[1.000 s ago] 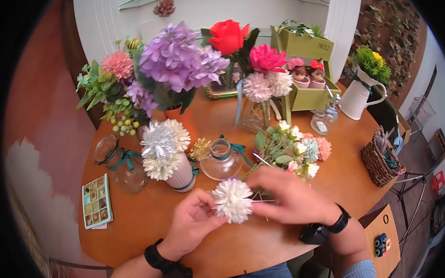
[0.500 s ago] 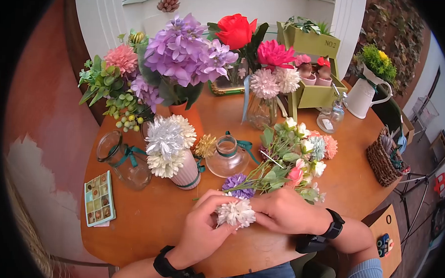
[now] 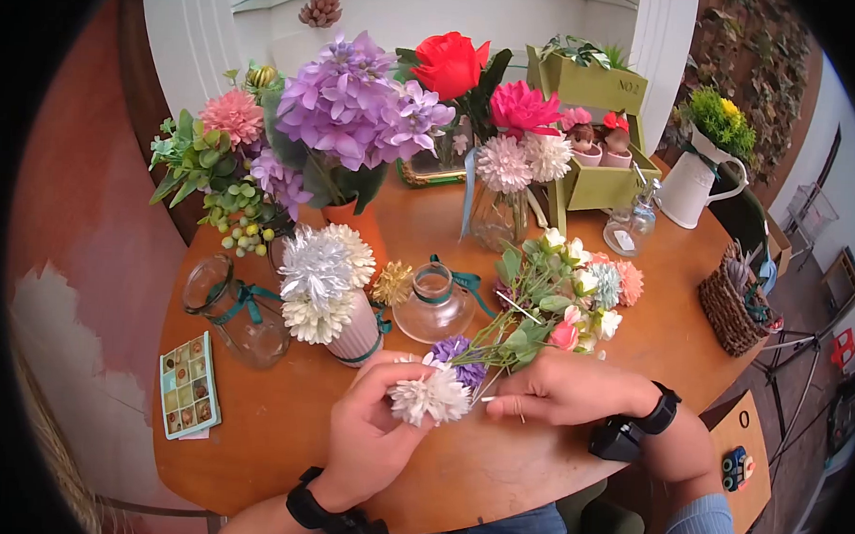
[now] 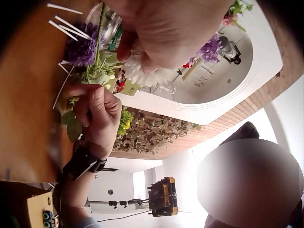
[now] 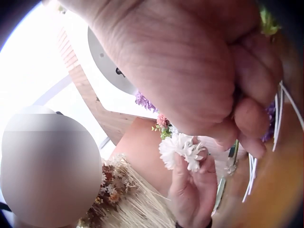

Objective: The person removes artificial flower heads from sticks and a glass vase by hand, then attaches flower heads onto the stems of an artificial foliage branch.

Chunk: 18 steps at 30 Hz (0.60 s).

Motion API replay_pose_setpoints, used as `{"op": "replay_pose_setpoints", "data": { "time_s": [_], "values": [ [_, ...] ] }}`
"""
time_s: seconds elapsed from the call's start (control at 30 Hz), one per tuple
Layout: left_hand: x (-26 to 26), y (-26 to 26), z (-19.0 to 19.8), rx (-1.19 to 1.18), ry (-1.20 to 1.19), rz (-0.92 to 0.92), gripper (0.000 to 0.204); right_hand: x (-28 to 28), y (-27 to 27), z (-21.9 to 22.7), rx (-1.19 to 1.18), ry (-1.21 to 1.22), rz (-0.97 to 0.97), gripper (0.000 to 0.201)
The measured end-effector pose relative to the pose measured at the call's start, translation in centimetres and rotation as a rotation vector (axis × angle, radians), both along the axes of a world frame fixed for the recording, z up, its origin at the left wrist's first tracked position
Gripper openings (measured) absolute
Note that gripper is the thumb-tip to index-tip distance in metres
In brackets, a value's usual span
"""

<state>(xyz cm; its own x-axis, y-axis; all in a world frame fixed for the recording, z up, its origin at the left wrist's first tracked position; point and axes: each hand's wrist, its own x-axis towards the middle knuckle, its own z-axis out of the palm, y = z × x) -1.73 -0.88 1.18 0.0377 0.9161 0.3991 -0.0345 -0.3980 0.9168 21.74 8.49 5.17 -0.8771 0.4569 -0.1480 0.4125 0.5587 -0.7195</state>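
My left hand [image 3: 380,425] holds a white pom-pom flower head [image 3: 430,396] between thumb and fingers, low over the table's front part. Its full, layered petals also show in the right wrist view, where the flower head [image 5: 183,149] faces the other hand. Just right of it my right hand [image 3: 555,389] is bent, thumb and forefinger close together beside a thin white stick [image 3: 487,398]; I cannot tell whether they pinch it. A purple flower [image 3: 464,361] lies directly behind the white one. More white sticks [image 4: 66,26] lie on the wood near the purple flower.
Behind the hands stand a clear glass vase [image 3: 434,310] and a ribbed pink vase [image 3: 357,335] of white and silver flowers. Mixed stems [image 3: 548,309] lie to the right. A compartment box [image 3: 188,386] is at left, a wicker basket [image 3: 732,306] at the right edge.
My right hand has drawn away from the white flower to the right. My left hand has moved slightly left with the flower, and a gap now separates the hands.
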Motion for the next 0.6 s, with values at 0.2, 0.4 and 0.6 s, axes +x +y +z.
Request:
{"op": "replay_pose_setpoints", "data": {
  "time_s": [0.2, 0.4, 0.6],
  "values": [
    [0.7, -0.1, -0.5, -0.021, 0.042, -0.027, 0.043, -0.4, -0.3, -1.9, 0.095, 0.111, 0.108, 0.023],
    [0.7, 0.1, -0.8, -0.058, 0.065, -0.045, 0.044, -0.6, -0.7, -2.2, 0.320, 0.052, 0.113, 0.023],
    [0.7, -0.1, -1.2, -0.086, 0.074, -0.059, 0.044, -0.7, -0.7, -2.1, 0.466, 0.035, 0.117, 0.018]
  ]
}}
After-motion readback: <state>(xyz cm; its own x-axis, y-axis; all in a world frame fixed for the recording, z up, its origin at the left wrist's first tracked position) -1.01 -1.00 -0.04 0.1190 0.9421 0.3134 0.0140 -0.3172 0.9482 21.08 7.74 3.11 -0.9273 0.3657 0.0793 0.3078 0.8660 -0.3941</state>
